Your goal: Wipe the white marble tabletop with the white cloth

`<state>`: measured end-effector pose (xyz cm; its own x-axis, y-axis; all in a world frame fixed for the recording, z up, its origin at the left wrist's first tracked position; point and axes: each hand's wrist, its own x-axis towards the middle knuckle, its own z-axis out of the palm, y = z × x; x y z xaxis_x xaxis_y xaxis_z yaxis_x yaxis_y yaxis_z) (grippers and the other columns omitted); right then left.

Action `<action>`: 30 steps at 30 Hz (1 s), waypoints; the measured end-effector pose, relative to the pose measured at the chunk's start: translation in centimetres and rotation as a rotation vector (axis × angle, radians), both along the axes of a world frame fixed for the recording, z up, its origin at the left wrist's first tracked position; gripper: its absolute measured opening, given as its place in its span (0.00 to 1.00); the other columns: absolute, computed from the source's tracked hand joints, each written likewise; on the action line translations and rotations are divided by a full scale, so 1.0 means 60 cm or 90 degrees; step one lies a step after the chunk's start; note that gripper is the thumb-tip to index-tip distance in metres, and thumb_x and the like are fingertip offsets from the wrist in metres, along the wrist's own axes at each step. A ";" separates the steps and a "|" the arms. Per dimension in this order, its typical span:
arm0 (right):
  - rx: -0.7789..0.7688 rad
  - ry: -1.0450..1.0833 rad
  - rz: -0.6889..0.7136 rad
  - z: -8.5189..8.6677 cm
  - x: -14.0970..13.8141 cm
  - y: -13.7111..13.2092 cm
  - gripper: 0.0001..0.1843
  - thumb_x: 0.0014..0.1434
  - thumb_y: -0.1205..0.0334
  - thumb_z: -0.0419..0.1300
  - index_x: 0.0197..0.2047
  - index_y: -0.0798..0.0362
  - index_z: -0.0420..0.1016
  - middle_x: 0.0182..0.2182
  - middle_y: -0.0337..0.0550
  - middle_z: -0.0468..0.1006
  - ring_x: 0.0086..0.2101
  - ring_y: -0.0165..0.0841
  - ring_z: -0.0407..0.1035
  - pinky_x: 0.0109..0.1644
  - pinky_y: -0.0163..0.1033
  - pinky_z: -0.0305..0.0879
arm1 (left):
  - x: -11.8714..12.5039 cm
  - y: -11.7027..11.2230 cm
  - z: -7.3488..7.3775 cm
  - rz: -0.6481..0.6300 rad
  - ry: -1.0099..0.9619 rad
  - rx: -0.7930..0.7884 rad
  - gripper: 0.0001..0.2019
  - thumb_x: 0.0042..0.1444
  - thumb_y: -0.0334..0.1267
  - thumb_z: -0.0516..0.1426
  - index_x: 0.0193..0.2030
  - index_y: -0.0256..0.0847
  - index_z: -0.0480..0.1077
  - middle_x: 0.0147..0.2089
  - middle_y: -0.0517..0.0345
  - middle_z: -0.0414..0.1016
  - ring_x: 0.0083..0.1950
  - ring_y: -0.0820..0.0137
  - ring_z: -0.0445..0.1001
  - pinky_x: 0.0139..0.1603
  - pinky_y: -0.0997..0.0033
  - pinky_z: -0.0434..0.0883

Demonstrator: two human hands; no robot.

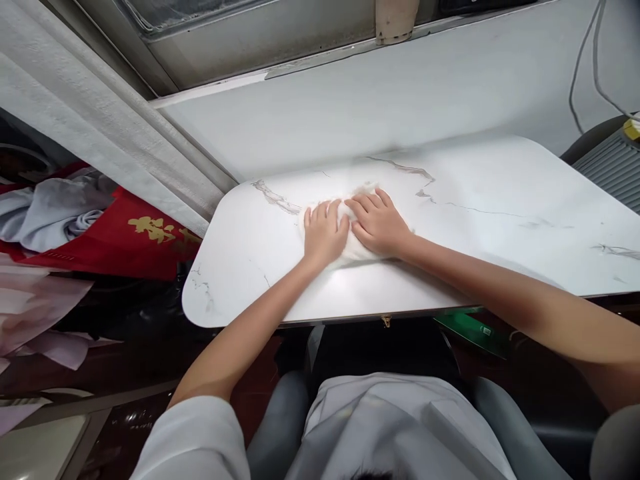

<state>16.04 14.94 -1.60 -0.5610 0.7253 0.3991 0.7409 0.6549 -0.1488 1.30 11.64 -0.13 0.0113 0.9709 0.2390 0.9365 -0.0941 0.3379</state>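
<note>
A soft white cloth (353,252), bunched or folded, lies near the front middle of the white marble-patterned table (480,233). My left hand (324,233) rests flat on its left part, fingers spread and pointing away from me. On the right part, my right hand (379,223) lies palm down, its fingers slightly bent and apart. Both thumbs come close together over the middle of the cloth. Much of the cloth is hidden under the hands, and its pale colour blends into the tabletop.
Behind the table stands a white wall panel (350,120) below a window frame (280,40). A pale curtain (115,113) hangs at the left, beside a red fabric (145,233) with gold characters. A grey ribbed object (610,167) and cables (583,73) are at the right.
</note>
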 end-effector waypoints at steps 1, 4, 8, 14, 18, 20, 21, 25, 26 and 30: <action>0.011 -0.004 -0.005 0.000 0.011 -0.025 0.28 0.67 0.61 0.41 0.63 0.62 0.67 0.58 0.56 0.70 0.57 0.45 0.62 0.70 0.57 0.44 | 0.008 -0.022 0.000 -0.010 0.006 -0.006 0.20 0.68 0.37 0.47 0.65 0.41 0.63 0.67 0.48 0.67 0.71 0.63 0.60 0.75 0.50 0.47; 0.036 -0.020 -0.007 0.001 0.043 -0.095 0.28 0.68 0.59 0.40 0.64 0.64 0.65 0.60 0.57 0.68 0.59 0.46 0.60 0.69 0.58 0.45 | 0.031 -0.082 -0.003 -0.049 0.021 -0.009 0.22 0.68 0.38 0.46 0.66 0.38 0.61 0.68 0.46 0.65 0.72 0.61 0.57 0.75 0.48 0.46; 0.064 -0.032 -0.019 0.006 0.083 -0.168 0.28 0.69 0.59 0.41 0.64 0.65 0.65 0.59 0.59 0.68 0.59 0.47 0.60 0.68 0.59 0.47 | 0.061 -0.143 -0.003 -0.106 0.029 -0.012 0.23 0.68 0.38 0.47 0.67 0.35 0.60 0.69 0.43 0.64 0.73 0.58 0.55 0.75 0.45 0.46; 0.087 -0.055 -0.038 0.013 0.129 -0.223 0.27 0.70 0.60 0.41 0.65 0.66 0.64 0.59 0.61 0.68 0.59 0.49 0.60 0.67 0.60 0.48 | 0.102 -0.181 0.001 -0.178 0.047 -0.013 0.25 0.68 0.40 0.48 0.68 0.32 0.59 0.69 0.38 0.61 0.74 0.54 0.54 0.75 0.42 0.45; 0.061 -0.066 -0.046 0.017 0.146 -0.212 0.28 0.69 0.59 0.41 0.64 0.65 0.64 0.58 0.61 0.68 0.58 0.48 0.61 0.67 0.60 0.48 | 0.119 -0.168 0.004 -0.198 0.049 -0.024 0.25 0.67 0.40 0.47 0.68 0.31 0.59 0.70 0.37 0.61 0.73 0.54 0.54 0.75 0.42 0.44; 0.046 -0.066 -0.051 0.018 0.151 -0.193 0.28 0.69 0.58 0.41 0.63 0.65 0.65 0.58 0.60 0.69 0.58 0.48 0.62 0.68 0.59 0.48 | 0.125 -0.148 0.005 -0.198 0.051 -0.033 0.25 0.68 0.40 0.47 0.68 0.31 0.58 0.70 0.38 0.60 0.73 0.54 0.54 0.75 0.42 0.44; 0.040 -0.064 -0.056 0.018 0.153 -0.179 0.28 0.68 0.57 0.41 0.63 0.64 0.65 0.58 0.60 0.69 0.57 0.48 0.62 0.68 0.59 0.48 | 0.128 -0.134 0.005 -0.196 0.051 -0.038 0.25 0.68 0.40 0.47 0.69 0.31 0.58 0.71 0.38 0.60 0.73 0.55 0.54 0.75 0.42 0.44; 0.017 -0.038 -0.088 0.014 0.156 -0.104 0.28 0.68 0.56 0.41 0.63 0.59 0.65 0.58 0.56 0.69 0.57 0.46 0.62 0.69 0.58 0.46 | 0.140 -0.057 0.005 -0.176 0.036 -0.052 0.24 0.68 0.40 0.47 0.68 0.36 0.58 0.71 0.43 0.60 0.73 0.58 0.54 0.76 0.44 0.43; 0.013 -0.029 -0.096 0.012 0.157 -0.082 0.27 0.68 0.56 0.41 0.63 0.57 0.65 0.57 0.55 0.70 0.57 0.46 0.62 0.69 0.57 0.46 | 0.142 -0.034 0.004 -0.168 0.028 -0.050 0.23 0.68 0.40 0.46 0.68 0.39 0.59 0.71 0.45 0.60 0.73 0.59 0.55 0.76 0.45 0.43; -0.014 -0.012 -0.132 0.007 0.159 0.009 0.27 0.68 0.55 0.41 0.64 0.54 0.64 0.57 0.52 0.71 0.59 0.45 0.61 0.69 0.57 0.45 | 0.149 0.063 0.002 -0.169 -0.005 -0.037 0.21 0.68 0.38 0.47 0.66 0.45 0.61 0.70 0.51 0.63 0.73 0.62 0.57 0.76 0.50 0.44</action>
